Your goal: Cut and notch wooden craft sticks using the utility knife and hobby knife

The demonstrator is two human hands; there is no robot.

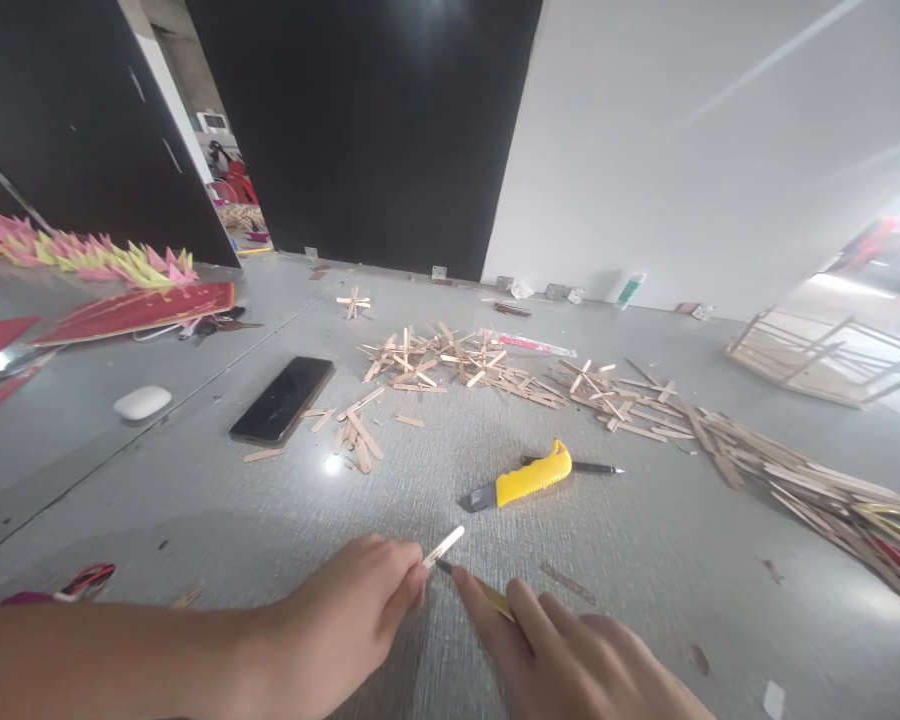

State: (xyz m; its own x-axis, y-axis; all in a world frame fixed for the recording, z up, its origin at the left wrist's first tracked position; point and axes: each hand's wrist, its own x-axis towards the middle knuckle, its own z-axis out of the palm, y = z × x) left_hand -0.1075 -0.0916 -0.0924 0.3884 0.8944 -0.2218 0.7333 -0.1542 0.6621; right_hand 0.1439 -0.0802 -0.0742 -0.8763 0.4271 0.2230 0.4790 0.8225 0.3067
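Observation:
My left hand [371, 592] is closed around a short wooden craft stick [447, 543], whose pale rounded end juts out past the fingers. In my right hand [562, 640] is a slim craft knife [496, 598] with a yellowish handle. Its dark tip meets the stick close to my left fingertips. Just beyond both hands lies a yellow utility knife [532, 478], resting across a dark pen-like tool [598, 468]. Loose cut craft sticks [358, 440] lie farther off to the left.
A heap of small sticks [457, 355] spreads across the grey table [390, 500]. Long sticks [810, 470] are piled at right, near a wooden frame [825, 355]. A phone [283, 400], a white case [142, 403] and a red board [139, 315] lie left. Panels stand behind.

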